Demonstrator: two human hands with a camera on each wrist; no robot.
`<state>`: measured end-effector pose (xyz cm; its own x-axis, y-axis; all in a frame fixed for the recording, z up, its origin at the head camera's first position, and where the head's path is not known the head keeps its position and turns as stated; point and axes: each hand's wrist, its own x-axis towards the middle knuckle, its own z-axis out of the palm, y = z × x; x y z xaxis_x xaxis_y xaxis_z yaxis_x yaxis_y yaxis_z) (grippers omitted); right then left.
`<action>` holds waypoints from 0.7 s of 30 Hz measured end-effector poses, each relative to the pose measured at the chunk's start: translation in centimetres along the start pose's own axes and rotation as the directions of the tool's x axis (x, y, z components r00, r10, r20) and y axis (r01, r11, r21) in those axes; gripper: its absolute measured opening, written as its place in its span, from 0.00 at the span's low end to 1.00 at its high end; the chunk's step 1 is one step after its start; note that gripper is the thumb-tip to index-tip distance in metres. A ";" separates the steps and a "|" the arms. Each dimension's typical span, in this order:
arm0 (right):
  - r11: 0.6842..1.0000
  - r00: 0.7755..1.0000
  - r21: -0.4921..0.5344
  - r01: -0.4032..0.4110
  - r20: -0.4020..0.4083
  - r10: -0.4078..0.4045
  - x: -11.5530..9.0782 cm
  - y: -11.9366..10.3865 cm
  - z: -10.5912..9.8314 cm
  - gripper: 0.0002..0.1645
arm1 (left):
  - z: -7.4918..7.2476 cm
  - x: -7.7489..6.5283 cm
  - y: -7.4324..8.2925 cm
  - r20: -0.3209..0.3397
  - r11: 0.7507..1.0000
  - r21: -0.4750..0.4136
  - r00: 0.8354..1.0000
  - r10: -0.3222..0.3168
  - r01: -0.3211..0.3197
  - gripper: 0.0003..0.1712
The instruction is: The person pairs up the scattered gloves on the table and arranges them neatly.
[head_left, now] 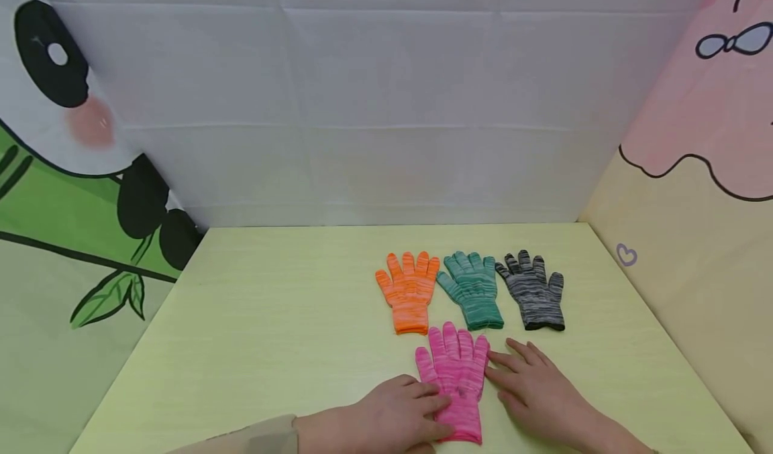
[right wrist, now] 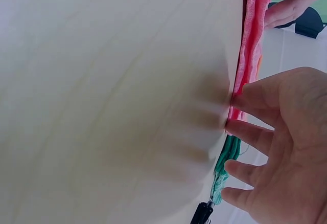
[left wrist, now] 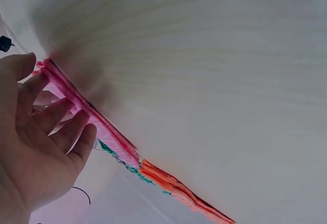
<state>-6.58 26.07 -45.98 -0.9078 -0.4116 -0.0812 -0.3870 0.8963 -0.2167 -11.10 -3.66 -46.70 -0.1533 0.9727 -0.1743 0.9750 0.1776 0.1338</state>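
A pink knit glove (head_left: 459,380) lies flat near the table's front, fingers pointing away. My left hand (head_left: 395,414) rests on its left side by the cuff, fingers relaxed; the left wrist view shows the fingertips against the pink edge. On the other side, my right hand (head_left: 537,390) touches the glove's right edge near the little finger, its fingers loosely spread. Behind the pink glove lie an orange glove (head_left: 412,293), a green glove (head_left: 474,290) and a dark grey glove (head_left: 534,292), side by side in a row.
The pale yellow table (head_left: 272,320) meets a white cloth wall (head_left: 386,105) at the back. Cartoon-printed panels stand at left and right, one with a green and black figure (head_left: 78,212), the other with a pink figure (head_left: 706,125).
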 end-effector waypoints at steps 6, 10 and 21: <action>0.996 0.993 0.063 -0.060 -0.101 0.066 0.5 -0.1 -0.4 0.21 | -0.1 -0.1 0.0 0.004 1.000 -0.027 1.000 -0.009 0.009 0.30; 0.998 0.985 0.027 -0.057 -0.161 0.061 0.8 -0.2 -0.4 0.26 | -0.1 -0.1 0.1 0.016 0.999 -0.034 1.000 -0.015 0.015 0.31; 0.963 0.947 0.189 -0.191 -0.222 0.231 2.9 0.3 -0.2 0.18 | -0.2 -0.2 0.1 0.024 0.999 -0.048 1.000 -0.020 0.021 0.32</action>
<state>-9.39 25.19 -46.09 -0.9853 -0.1460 0.0888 -0.1689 0.9108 -0.3767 -10.98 -3.83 -46.47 -0.1692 0.9650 -0.2005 0.9626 0.2054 0.1766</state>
